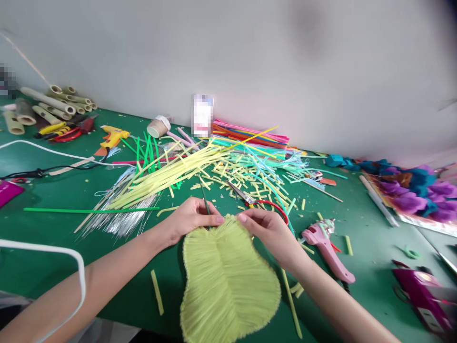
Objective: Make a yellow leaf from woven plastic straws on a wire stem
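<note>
A large yellow-green leaf [228,281] made of fuzzy chenille strips hangs between my hands, with a seam down its middle. My left hand [200,216] pinches its top edge near the centre, and a thin dark green stem [204,195] rises by those fingers. On the other side of the top edge, my right hand [266,231] grips the leaf with thumb and fingers closed. Just beyond the right hand lie scissors [269,204] with red handles. A heap of pale yellow chenille strips [178,171] spreads behind the leaf.
A pink glue gun [328,250] lies at right, a yellow glue gun [114,137] at back left. Bamboo tubes [60,105], pliers [64,129] and a paper cup [159,126] stand along the back. A phone [203,116] leans on the wall. A white cable [80,267] loops over my left arm.
</note>
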The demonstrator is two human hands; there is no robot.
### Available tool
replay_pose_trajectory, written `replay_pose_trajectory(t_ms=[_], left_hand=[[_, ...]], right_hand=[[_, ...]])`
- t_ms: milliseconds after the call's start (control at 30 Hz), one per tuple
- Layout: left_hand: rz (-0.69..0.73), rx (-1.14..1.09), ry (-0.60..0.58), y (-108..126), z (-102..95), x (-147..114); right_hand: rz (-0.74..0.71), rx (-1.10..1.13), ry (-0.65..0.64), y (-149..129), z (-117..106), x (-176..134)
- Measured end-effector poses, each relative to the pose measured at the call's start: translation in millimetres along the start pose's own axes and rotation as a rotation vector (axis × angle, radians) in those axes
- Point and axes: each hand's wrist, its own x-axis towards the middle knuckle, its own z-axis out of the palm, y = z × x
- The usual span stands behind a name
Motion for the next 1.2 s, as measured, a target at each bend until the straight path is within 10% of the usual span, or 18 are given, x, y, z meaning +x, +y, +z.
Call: replay_pose_trajectory(t_ms=[1200], left_hand=[[0.073,0.098,-0.045,-5,-0.9,1]], right_hand=[[-0.063,-0.252,-0.051,-20,7,5]])
